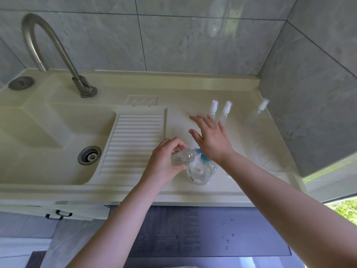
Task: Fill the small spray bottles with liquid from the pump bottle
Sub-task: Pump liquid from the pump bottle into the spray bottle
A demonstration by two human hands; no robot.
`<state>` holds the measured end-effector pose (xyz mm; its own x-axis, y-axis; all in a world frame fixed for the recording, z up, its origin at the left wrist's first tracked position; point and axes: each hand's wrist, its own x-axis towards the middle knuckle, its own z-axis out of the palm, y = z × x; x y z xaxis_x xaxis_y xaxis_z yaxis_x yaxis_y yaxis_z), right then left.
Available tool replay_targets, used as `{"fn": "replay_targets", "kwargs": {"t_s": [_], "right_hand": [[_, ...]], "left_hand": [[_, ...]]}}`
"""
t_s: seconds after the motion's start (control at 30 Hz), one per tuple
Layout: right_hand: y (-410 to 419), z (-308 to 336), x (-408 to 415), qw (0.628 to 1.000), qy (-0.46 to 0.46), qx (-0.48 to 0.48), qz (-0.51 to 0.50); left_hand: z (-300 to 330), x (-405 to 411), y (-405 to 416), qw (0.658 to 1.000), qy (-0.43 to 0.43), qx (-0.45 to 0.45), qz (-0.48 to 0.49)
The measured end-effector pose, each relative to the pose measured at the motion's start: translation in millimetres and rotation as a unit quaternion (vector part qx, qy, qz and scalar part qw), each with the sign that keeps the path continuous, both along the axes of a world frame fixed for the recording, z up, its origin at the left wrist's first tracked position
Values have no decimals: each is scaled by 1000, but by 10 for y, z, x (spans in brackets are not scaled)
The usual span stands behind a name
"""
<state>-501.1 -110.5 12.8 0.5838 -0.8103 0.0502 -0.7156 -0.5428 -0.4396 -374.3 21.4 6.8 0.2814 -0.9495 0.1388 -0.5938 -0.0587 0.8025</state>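
A clear pump bottle [201, 171] with a blue pump head [202, 156] stands on the cream counter [179, 120] near its front edge. My left hand [164, 161] grips a small clear bottle [181, 156], tilted with its mouth at the blue spout. My right hand [211, 138] presses the heel of its palm on the pump head, fingers spread and straight. Two small spray bottles with white tops [214, 109] [226, 111] stand just behind my right hand. A third spray bottle [258, 113] stands at the right, near the wall.
A sink basin [38, 132] with a drain [89, 155] and a ribbed washboard slope [133, 142] lies to the left. A curved steel tap [58, 53] rises at the back. A clear plastic piece [276, 165] lies on the counter's right end. Tiled walls close the back and right.
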Motion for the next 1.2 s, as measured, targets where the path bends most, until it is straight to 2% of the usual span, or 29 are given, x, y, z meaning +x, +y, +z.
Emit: {"fn": "replay_targets", "kwargs": {"t_s": [0.3, 0.43, 0.53, 0.77, 1.2], "right_hand": [[-19, 35, -14, 998, -2, 56, -13], [-17, 27, -15, 1000, -3, 22, 3], [-50, 86, -2, 999, -26, 31, -2], [-5, 45, -5, 1000, 10, 0, 13], [-30, 34, -35, 1000, -11, 12, -17]], "left_hand": [[-1, -12, -16, 1000, 5, -1, 7], [-8, 1, -26, 1000, 0, 5, 3], [-1, 4, -13, 1000, 1, 6, 4], [-3, 1, -13, 1000, 0, 1, 6], [-41, 3, 14, 1000, -9, 8, 14]]}}
